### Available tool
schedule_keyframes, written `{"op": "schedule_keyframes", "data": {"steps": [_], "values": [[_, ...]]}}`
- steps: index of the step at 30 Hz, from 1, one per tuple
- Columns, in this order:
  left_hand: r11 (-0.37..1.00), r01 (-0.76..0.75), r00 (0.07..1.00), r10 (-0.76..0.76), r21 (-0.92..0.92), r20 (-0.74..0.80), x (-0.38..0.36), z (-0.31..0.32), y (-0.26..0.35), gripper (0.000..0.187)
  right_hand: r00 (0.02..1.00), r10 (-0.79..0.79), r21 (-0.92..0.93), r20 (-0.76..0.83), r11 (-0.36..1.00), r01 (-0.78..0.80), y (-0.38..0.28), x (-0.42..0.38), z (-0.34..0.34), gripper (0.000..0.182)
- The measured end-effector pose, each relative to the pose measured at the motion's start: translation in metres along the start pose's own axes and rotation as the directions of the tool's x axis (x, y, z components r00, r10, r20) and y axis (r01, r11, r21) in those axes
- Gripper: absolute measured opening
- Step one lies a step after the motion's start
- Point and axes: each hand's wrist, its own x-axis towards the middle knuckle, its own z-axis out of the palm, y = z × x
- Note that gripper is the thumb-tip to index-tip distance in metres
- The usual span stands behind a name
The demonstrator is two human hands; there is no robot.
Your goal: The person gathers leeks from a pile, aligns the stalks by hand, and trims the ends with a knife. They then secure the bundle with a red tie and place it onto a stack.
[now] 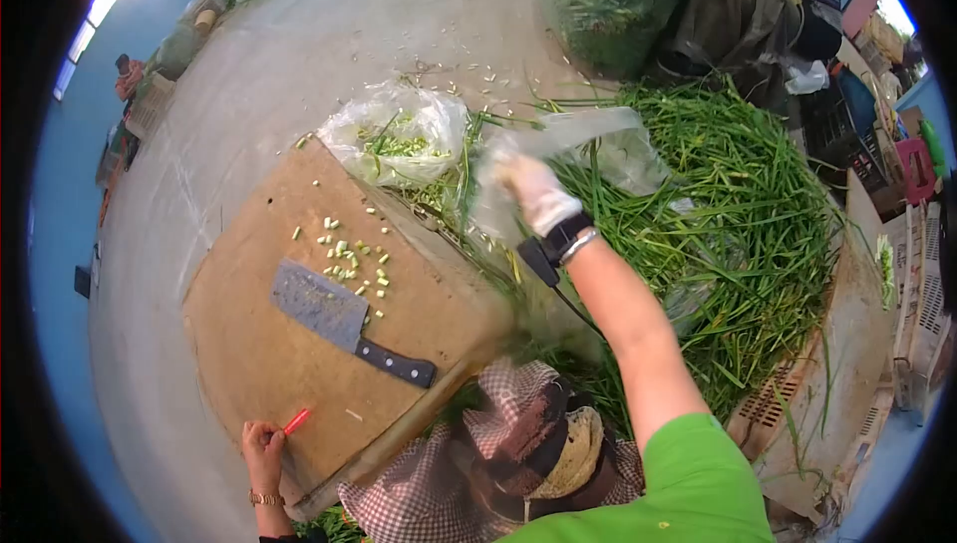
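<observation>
Concrete floor [299, 54] carries a wooden board [259, 344] with a cleaver [344, 319] and cut pieces [349, 254]. Right hand [533, 189], gloved, is clenched on a clear bag [588, 139] above the greens [728, 214]. Left hand [261, 440] pinches a red strip [296, 421] at the board's near edge. A second bag [399, 134] lies beyond the board.

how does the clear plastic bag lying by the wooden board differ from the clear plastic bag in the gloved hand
The clear plastic bag by the wooden board rests on the grey surface, bunched, with chopped green bits inside. The clear plastic bag in the gloved right hand is lifted over the pile of long green stalks, stretched out and motion-blurred; any contents cannot be told. The first is untouched, while the right hand grips the second. Both are thin and see-through.
</observation>
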Motion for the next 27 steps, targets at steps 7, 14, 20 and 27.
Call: {"op": "schedule_keyframes", "data": {"steps": [7, 14, 20, 27], "values": [[0.997, -0.049, 0.999, 0.049, 0.061, 0.012, 0.014, 0.013, -0.003, 0.006, 0.957, -0.262, -0.67, -0.122, 0.733, 0.115, 0.034, -0.059, -0.05, 0.026], [0.999, -0.039, 0.998, 0.038, 0.009, 0.051, 0.016, 0.015, -0.004, 0.007, 0.653, -0.429, -0.775, -0.624, 0.229, -0.59, 0.136, -0.217, -0.171, 0.053], [0.998, 0.005, 0.997, -0.011, 0.07, 0.076, 0.018, 0.006, -0.017, 0.011, 0.756, 0.096, -0.748, -0.648, 0.107, -0.655, 0.123, -0.243, -0.109, 0.074], [0.99, -0.072, 0.99, 0.056, 0.123, 0.129, 0.022, 0.001, -0.032, 0.016, 0.224, -0.196, -0.281, -0.955, 0.841, -0.463, 0.097, -0.291, -0.175, 0.044]]}}
